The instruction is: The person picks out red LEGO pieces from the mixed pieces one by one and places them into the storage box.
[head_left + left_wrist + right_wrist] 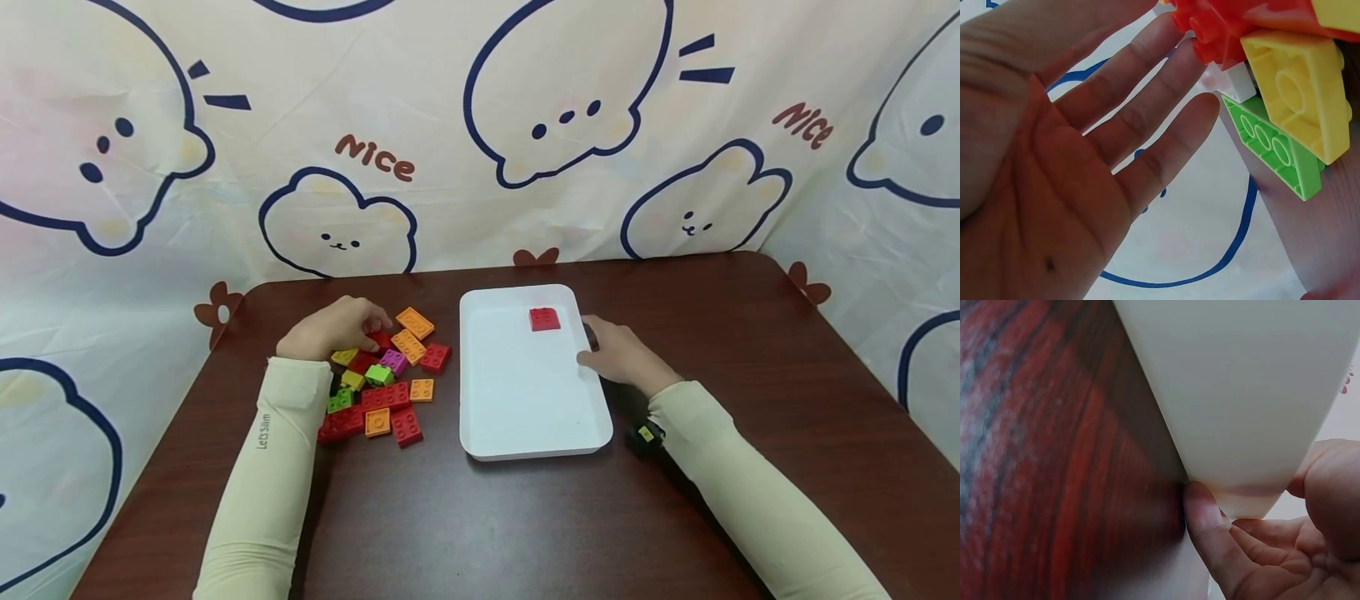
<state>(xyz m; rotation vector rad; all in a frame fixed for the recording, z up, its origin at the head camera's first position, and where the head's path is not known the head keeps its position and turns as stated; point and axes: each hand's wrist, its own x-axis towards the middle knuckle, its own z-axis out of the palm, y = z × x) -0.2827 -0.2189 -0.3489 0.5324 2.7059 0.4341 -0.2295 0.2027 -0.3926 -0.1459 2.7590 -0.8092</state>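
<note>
Head view forward, down over table [480,525]; wrist views close (right shares tray [521,392]).

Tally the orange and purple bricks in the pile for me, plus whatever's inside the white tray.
Orange bricks: 4
Purple brick: 1
Red brick inside the white tray: 1
Total visible: 6
</note>
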